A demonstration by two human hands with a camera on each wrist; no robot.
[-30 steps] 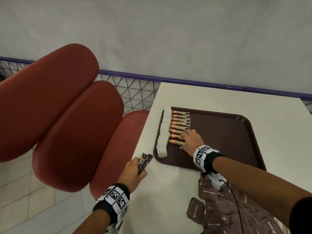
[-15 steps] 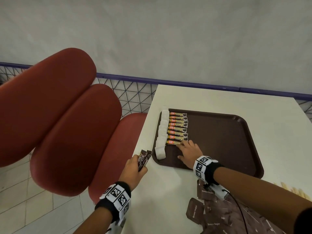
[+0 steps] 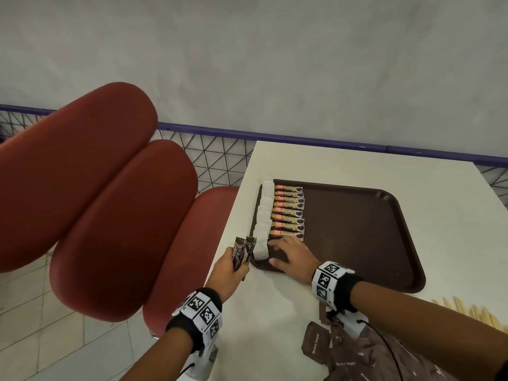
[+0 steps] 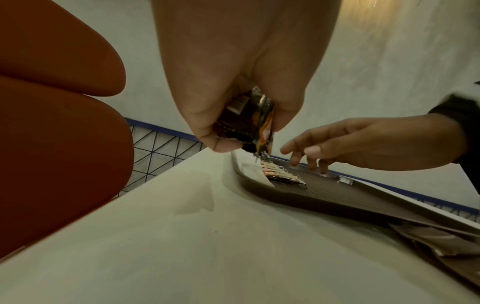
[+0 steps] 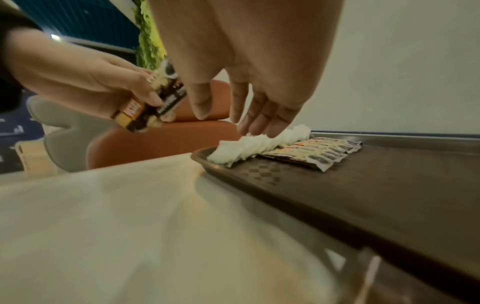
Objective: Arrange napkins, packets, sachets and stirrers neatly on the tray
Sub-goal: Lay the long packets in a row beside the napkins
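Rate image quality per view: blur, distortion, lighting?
Head: sharp, even light, fisheye bends the table edge. Left wrist: dim, left hand looms huge, coffee sachets soft. Right wrist: right hand and near table blurred; tray sharper.

Your left hand point(image 4: 233, 67) fills the top of the left wrist view, thumb and fingers pinching a small bundle of dark coffee sachets point(image 4: 249, 123) that hangs just above the near corner of the brown tray point(image 4: 363, 197). On the tray, a white napkin point(image 4: 255, 171) lies along the rim, with a row of sachets point(image 4: 283, 176) just beside it. Your right hand point(image 4: 363, 144) reaches in from the right, fingers spread and loosely bent, above the tray; contact cannot be told. The tray sits on the pale table point(image 4: 182, 236). Brown sugar packets point(image 4: 436, 244) lie at the right edge. Red chair cushions point(image 4: 59, 127) stand left.
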